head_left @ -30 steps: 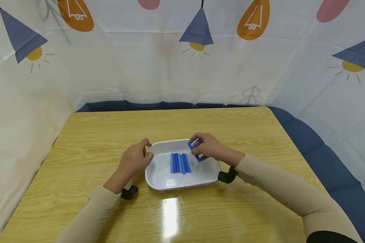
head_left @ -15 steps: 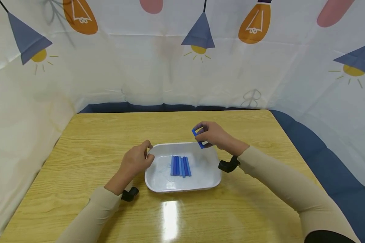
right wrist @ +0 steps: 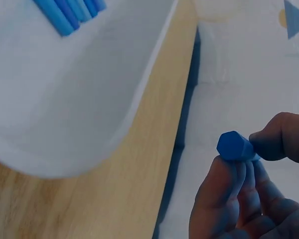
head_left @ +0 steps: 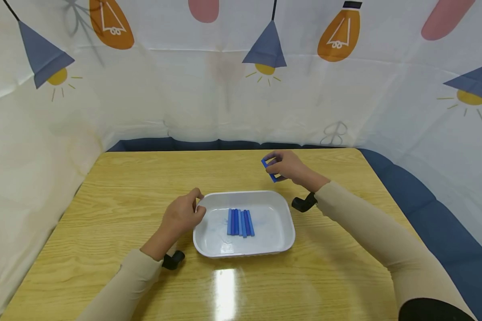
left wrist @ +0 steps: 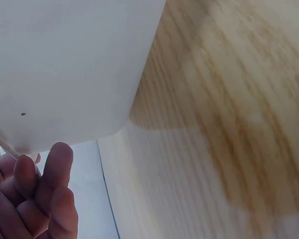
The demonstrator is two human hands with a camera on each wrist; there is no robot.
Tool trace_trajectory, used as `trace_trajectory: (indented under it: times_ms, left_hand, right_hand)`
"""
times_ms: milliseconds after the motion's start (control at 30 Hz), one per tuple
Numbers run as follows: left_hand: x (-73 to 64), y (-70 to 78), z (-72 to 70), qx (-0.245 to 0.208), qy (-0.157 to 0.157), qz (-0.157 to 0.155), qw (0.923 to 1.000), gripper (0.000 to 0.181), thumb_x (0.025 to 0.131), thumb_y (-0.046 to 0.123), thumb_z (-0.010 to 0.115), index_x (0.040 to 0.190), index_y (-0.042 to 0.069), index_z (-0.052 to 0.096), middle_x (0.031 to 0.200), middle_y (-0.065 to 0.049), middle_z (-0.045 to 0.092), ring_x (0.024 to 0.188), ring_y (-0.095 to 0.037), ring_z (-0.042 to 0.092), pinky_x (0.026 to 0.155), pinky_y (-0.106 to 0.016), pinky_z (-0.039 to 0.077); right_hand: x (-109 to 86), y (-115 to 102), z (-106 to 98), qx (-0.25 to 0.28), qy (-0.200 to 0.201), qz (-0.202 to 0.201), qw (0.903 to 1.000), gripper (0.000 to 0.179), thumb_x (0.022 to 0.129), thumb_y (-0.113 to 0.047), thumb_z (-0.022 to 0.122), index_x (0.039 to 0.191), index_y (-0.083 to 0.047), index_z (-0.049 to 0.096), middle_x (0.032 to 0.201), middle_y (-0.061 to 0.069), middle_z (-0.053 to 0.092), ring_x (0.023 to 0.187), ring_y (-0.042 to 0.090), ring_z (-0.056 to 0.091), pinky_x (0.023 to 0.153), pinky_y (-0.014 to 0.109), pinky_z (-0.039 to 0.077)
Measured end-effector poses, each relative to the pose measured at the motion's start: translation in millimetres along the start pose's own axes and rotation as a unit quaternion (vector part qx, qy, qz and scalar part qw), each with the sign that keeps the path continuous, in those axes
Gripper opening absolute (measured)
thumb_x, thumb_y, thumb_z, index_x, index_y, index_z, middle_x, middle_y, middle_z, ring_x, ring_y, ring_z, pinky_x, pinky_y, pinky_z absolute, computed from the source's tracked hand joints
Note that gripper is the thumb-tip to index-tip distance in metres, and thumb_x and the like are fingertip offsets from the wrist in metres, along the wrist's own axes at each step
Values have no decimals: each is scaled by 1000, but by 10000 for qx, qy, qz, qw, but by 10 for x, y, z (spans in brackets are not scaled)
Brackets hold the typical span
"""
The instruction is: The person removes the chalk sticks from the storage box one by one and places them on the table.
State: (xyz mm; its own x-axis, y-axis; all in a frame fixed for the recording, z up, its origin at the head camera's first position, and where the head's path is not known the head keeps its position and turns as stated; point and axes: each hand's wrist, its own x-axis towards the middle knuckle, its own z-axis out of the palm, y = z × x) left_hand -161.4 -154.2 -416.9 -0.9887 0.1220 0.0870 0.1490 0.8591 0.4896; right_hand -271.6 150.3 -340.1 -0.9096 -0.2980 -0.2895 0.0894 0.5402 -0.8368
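Observation:
A white tray (head_left: 272, 223) lies on the table, bearing a row of several blue sticks (head_left: 241, 223) side by side in its middle. At the tray's left rim, my left hand (head_left: 181, 214) pinches the edge; in the left wrist view its curled fingers (left wrist: 60, 162) show beside the rim. Beyond the tray's far right side, my right hand (head_left: 290, 169) holds a blue six-sided stick (right wrist: 232, 146) above the table. Thumb and fingertips grip it, its flat end facing the right wrist camera. The fingers look bluish there.
The wooden table (head_left: 140, 178) extends around the tray on all sides. Behind it hangs a white curtain (head_left: 184, 93) printed with lamps and bulbs. A dark blue padded border (head_left: 438, 209) runs along the table's right side.
My right hand has lifted the blue six-sided stick from over the tray and carried it away toward the far side, past the rim. The left hand stays at the left rim.

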Motion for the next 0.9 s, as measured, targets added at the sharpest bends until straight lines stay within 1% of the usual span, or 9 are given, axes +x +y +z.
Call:
trace_trajectory:
  times_ms: [133, 233, 367, 567, 733, 900]
  left_hand:
    - [-13, -10, 7, -128, 105, -57, 9998, 28, 83, 19, 56, 110, 9, 58, 63, -1, 52, 50, -14, 43, 45, -27, 35]
    - [-20, -10, 15, -249, 83, -165, 9995, 29, 83, 18, 56, 111, 9, 58, 65, -2, 53, 51, -15, 44, 46, -27, 35]
    - [-22, -8, 36, -351, 32, -281, 9990, 31, 84, 18, 57, 113, 9, 57, 66, -3, 52, 51, -15, 44, 47, -28, 36]
    - [-26, 2, 37, -334, 59, -310, 9989, 30, 84, 17, 57, 113, 9, 57, 67, -3, 52, 52, -15, 44, 47, -28, 36]
    - [-22, -2, 36, -373, 24, -310, 9988, 31, 84, 18, 56, 113, 10, 56, 66, -2, 52, 51, -15, 44, 46, -27, 36]
    - [-26, -18, 38, -363, 68, -228, 9991, 30, 84, 18, 56, 112, 10, 56, 65, -2, 52, 50, -15, 44, 46, -27, 36]
  right_hand:
    - [104, 51, -37, -26, 74, -111, 9999, 46, 87, -13, 61, 132, -7, 52, 111, 14, 58, 95, 27, 63, 86, 50, 54]
    - [180, 90, -48, -33, 87, -150, 9998, 46, 87, -13, 62, 132, -7, 52, 110, 14, 59, 91, 24, 64, 86, 50, 54]
    - [255, 131, -51, -34, 144, -145, 9998, 44, 88, -13, 62, 131, -7, 53, 110, 15, 59, 90, 24, 64, 87, 51, 53]
    - [414, 262, -49, -4, 264, 45, 9996, 45, 87, -14, 63, 129, -6, 52, 115, 16, 59, 88, 23, 65, 85, 47, 55]
    - [505, 364, -76, 55, 378, 234, 9990, 45, 87, -14, 62, 130, -5, 51, 119, 17, 57, 84, 20, 64, 84, 44, 56]
    - [583, 471, -85, 44, 461, 237, 9986, 45, 88, -13, 62, 130, -3, 51, 119, 18, 57, 85, 20, 65, 80, 43, 57]
